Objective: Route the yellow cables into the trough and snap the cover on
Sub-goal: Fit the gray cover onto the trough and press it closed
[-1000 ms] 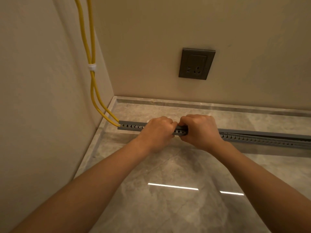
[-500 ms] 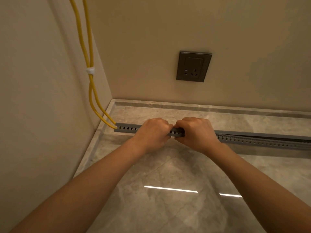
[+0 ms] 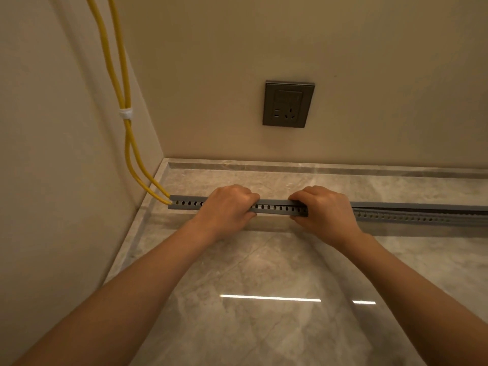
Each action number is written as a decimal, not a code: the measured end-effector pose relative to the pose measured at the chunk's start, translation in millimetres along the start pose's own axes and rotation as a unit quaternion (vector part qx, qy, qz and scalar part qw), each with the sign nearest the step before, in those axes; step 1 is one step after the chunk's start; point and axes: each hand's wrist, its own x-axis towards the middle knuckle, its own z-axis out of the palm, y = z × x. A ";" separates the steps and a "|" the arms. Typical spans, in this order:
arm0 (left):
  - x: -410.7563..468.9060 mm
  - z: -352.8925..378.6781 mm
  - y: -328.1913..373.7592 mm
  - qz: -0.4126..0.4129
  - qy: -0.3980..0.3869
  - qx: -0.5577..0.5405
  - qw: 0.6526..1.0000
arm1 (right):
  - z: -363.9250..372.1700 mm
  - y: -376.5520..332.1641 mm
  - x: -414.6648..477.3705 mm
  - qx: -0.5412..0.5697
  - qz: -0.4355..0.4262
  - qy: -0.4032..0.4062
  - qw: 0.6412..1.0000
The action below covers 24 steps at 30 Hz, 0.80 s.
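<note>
I can read no brand, label or writing anywhere I look; the socket face is too dim for print.

Starting at the left, I count two yellow cables [image 3: 124, 143], round and lightly ribbed, hanging down the corner of the plain matte wall [image 3: 52, 154]. One white tie [image 3: 125, 113] cinches them together partway down; below it they part, curve and enter the left end of the trough [image 3: 280, 208].

The trough is one long grey plastic channel lying on the polished, veined stone floor [image 3: 264, 326], near the rear wall and parallel to it. Its front side carries a row of small oval slots. The cover [image 3: 274, 202], a flat grey strip, sits flush along the top from the left end up to my right hand; to the right of that hand it stands slightly raised above the trough, with a dark gap beneath it.

My left hand [image 3: 227, 210] is curled closed over the trough, fingers [image 3: 245, 199] over the cover and thumb at the front wall. A short bare stretch of slotted channel shows between my hands. My right hand [image 3: 324, 211] is clamped the same way, fingertips on the cover and thumb underneath at the front.

Above, on the rear wall, there is one dark square socket plate [image 3: 288, 104] with a two-slot and a three-slot opening. Two bright light streaks reflect in the floor.
</note>
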 end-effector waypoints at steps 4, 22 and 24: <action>-2.3 -0.5 -2.1 -0.013 -0.006 0.016 1.000 | 2.0 -3.1 6.0 -0.002 -0.001 -0.013 1.000; 4.9 13.1 23.8 0.007 0.031 0.035 0.999 | 10.5 -17.0 9.9 0.017 -0.045 -0.014 0.999; 4.2 12.9 25.2 0.010 0.025 0.048 0.999 | 10.1 -16.6 6.3 0.010 -0.040 0.000 0.999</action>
